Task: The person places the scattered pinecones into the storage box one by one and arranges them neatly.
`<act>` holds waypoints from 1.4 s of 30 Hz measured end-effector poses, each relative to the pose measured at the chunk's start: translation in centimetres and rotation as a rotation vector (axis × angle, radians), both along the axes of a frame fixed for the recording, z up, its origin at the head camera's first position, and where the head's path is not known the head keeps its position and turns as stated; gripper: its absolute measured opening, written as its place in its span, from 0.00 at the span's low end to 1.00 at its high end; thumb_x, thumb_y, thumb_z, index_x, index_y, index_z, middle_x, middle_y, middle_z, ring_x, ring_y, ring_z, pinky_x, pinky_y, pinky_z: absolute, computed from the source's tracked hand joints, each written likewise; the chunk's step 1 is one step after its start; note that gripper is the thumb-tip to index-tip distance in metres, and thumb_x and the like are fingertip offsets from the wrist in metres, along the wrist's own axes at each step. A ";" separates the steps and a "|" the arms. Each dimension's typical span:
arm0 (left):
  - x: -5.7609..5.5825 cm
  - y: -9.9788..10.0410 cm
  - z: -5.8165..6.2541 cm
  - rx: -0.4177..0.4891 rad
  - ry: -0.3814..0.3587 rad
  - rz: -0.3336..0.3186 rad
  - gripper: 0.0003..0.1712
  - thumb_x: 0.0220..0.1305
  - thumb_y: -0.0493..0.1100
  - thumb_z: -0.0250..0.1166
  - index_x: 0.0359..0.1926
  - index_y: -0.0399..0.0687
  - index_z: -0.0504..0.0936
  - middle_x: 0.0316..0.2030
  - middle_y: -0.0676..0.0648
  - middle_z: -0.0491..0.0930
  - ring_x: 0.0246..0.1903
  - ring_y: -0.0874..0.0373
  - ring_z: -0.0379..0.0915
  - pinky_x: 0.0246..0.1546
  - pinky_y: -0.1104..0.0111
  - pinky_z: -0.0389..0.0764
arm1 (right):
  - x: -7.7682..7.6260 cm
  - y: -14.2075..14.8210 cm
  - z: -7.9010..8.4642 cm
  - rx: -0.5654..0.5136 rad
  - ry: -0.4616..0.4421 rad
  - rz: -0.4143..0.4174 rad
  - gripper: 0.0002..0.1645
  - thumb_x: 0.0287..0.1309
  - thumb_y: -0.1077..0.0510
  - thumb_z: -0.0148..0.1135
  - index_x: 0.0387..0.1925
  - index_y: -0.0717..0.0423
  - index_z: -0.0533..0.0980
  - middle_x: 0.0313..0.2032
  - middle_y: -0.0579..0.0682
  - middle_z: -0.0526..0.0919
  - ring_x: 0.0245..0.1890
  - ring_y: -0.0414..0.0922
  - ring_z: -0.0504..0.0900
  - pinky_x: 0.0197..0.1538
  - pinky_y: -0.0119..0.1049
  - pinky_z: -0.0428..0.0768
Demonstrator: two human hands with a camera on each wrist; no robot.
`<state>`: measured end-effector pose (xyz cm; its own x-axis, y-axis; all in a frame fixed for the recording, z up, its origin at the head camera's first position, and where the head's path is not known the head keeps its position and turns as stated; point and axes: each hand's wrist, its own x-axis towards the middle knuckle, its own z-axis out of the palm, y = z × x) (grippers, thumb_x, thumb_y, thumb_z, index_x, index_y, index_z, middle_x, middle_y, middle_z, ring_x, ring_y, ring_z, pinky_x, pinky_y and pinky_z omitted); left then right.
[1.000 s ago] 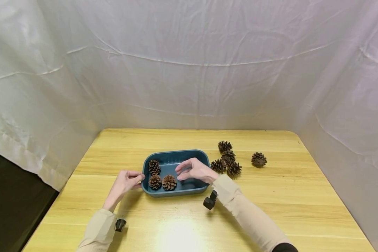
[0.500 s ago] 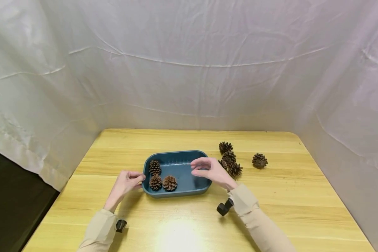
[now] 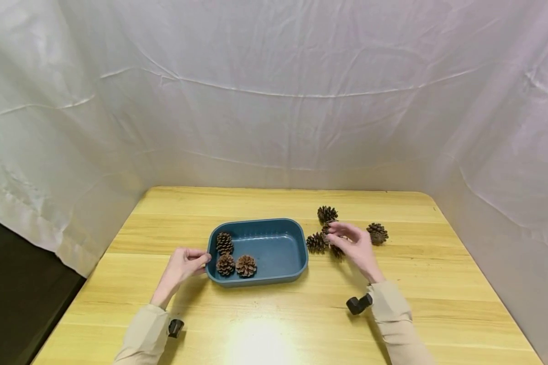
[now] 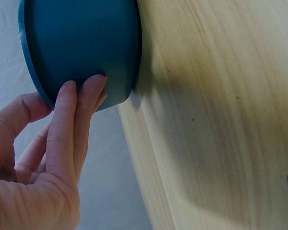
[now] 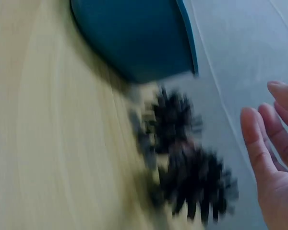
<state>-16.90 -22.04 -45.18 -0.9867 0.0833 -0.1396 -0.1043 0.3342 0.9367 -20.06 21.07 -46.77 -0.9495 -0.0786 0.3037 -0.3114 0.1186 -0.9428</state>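
My left hand pinches the left end of a blue rectangular tub, thumb over the rim and fingers against the outer wall, as the left wrist view shows. Inside the tub's left half lie a pine cone at the back, another pine cone in front of it and a third pine cone beside that. My right hand hovers over a cluster of pine cones right of the tub, fingers loosely bent and holding nothing. It partly hides the cluster. In the right wrist view a dark pine cone shows below the fingers.
At the cluster's left a pine cone lies close to the tub's right end; another pine cone lies at its back. A separate pine cone sits farther right. The wooden table is bordered by a pale hanging sheet.
My right hand has moved right, from above the inside of the tub to over the pine cone cluster. The left hand stays on the tub, and the three cones inside stay put.
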 end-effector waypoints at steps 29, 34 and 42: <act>0.0 0.1 -0.1 -0.002 0.002 0.011 0.19 0.69 0.32 0.62 0.53 0.16 0.77 0.47 0.25 0.83 0.36 0.59 0.87 0.39 0.72 0.91 | -0.2 4.8 -3.0 0.018 -0.102 -0.105 0.25 0.63 0.66 0.66 0.58 0.76 0.73 0.41 0.33 0.86 0.40 0.34 0.84 0.49 0.20 0.85; 0.0 0.1 -0.2 -0.014 -0.001 0.015 0.19 0.69 0.33 0.62 0.53 0.16 0.77 0.47 0.25 0.83 0.36 0.58 0.87 0.39 0.71 0.91 | -0.2 4.8 -3.1 0.053 -0.081 -0.094 0.26 0.61 0.64 0.68 0.58 0.74 0.74 0.47 0.42 0.88 0.42 0.35 0.84 0.51 0.19 0.84; 0.0 0.1 -0.2 -0.015 -0.002 0.017 0.20 0.69 0.33 0.62 0.53 0.16 0.77 0.48 0.25 0.83 0.35 0.57 0.87 0.39 0.71 0.91 | -0.1 4.8 -3.0 0.074 -0.082 -0.096 0.26 0.62 0.63 0.68 0.58 0.73 0.75 0.52 0.60 0.85 0.43 0.34 0.83 0.52 0.19 0.84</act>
